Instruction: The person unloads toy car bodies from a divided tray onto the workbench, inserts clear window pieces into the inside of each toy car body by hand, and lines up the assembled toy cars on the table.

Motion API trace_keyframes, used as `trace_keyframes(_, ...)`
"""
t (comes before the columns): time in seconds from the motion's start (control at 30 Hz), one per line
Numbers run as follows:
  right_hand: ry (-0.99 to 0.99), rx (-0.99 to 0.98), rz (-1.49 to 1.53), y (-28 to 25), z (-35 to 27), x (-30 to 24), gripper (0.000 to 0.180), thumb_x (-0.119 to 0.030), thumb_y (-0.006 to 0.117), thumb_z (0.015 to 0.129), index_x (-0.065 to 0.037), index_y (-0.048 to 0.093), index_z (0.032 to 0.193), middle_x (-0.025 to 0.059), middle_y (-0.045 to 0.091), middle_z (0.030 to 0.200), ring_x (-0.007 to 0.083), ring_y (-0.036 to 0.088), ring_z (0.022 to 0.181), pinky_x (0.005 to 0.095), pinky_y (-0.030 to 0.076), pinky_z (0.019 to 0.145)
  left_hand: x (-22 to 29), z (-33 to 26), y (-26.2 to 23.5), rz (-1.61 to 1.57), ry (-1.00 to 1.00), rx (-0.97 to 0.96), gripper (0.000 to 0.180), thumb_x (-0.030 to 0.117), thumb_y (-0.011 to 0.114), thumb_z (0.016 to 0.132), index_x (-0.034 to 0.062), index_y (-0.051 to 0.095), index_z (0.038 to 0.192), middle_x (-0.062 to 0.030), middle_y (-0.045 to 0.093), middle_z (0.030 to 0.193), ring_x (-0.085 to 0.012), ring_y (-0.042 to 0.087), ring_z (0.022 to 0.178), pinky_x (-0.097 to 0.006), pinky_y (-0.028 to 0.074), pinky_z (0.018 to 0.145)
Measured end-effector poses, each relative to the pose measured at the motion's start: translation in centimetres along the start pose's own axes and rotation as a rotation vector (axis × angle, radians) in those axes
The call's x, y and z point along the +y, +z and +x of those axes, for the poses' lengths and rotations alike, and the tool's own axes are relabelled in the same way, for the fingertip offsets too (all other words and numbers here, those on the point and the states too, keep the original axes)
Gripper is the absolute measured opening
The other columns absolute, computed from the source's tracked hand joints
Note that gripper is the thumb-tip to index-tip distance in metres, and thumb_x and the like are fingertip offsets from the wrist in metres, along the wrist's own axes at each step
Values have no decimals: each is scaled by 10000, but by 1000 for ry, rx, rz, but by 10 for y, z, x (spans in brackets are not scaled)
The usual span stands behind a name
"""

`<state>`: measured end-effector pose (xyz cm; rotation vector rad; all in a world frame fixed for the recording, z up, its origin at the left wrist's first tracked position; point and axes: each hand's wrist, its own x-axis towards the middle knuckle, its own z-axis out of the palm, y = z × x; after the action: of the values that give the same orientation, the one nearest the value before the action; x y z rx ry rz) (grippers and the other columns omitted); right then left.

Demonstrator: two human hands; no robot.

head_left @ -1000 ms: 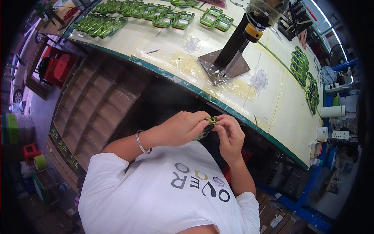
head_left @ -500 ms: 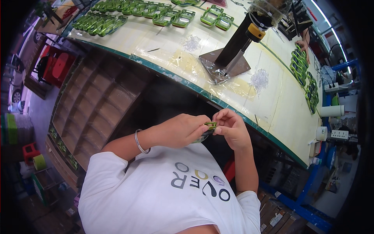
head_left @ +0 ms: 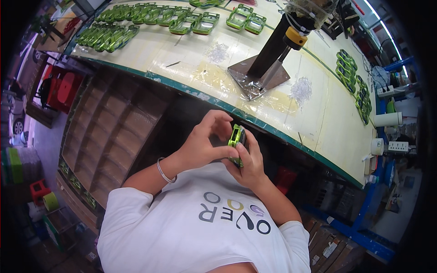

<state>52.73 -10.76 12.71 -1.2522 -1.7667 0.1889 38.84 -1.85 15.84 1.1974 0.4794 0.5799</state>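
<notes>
A small bright green plastic frame part [head_left: 236,138] stands on edge between my two hands, close to my chest and below the workbench edge. My left hand [head_left: 202,143] curls over it from the left, fingers arched above and thumb against its side; a thin bracelet sits on that wrist. My right hand [head_left: 248,160] cups it from underneath and the right, fingers wrapped up behind it. Part of the piece is hidden by my fingers.
The pale workbench [head_left: 182,59] with a green edge curves ahead. Rows of green frame parts [head_left: 114,34] lie far left and more [head_left: 353,82] at the right. A dark stand with a yellow-collared tool [head_left: 277,50] rises mid-bench. Wooden shelving [head_left: 104,132] is at left.
Both hands have turned the green part from lying flat to standing on edge. My right hand has shifted under it and my left fingers have arched over the top.
</notes>
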Motion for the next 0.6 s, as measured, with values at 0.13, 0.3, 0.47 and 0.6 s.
trace_keyframes(0.13, 35, -18, 199, -4, 3, -3, 650, -61, 675, 598, -161, 378, 1168, 246, 401, 1111, 364, 490, 927, 396, 444, 723, -12, 16, -10, 415, 350, -60, 503, 320, 711, 604, 57, 464, 954, -53, 435, 958, -161, 419, 898, -278, 365, 771)
trace_keyframes(0.3, 549, 113, 981, -5, -1, -15, 653, -156, 588, 686, -160, 253, 1247, 209, 411, 1114, 298, 506, 889, 378, 447, 731, -24, 31, -5, 7, 170, -184, 559, 377, 692, 633, 50, 411, 989, -56, 445, 913, -123, 444, 839, -246, 394, 706)
trace_keyframes(0.47, 926, 270, 1463, -14, 20, -2, 568, -412, 359, 804, -183, 143, 1277, 192, 470, 1034, 252, 537, 761, 316, 479, 614, -29, 40, 8, -494, -163, -176, 884, 396, 736, 562, 43, 220, 1187, -56, 427, 950, -88, 495, 757, -185, 441, 520)
trace_keyframes(0.6, 996, 404, 1719, -16, 38, 14, 502, -387, 282, 833, -4, 373, 1144, 176, 499, 998, 231, 508, 806, 316, 447, 705, -31, 50, 12, -391, -143, -129, 1064, 246, 810, 479, 50, 115, 1261, -54, 403, 1060, -107, 421, 945, -234, 363, 831)
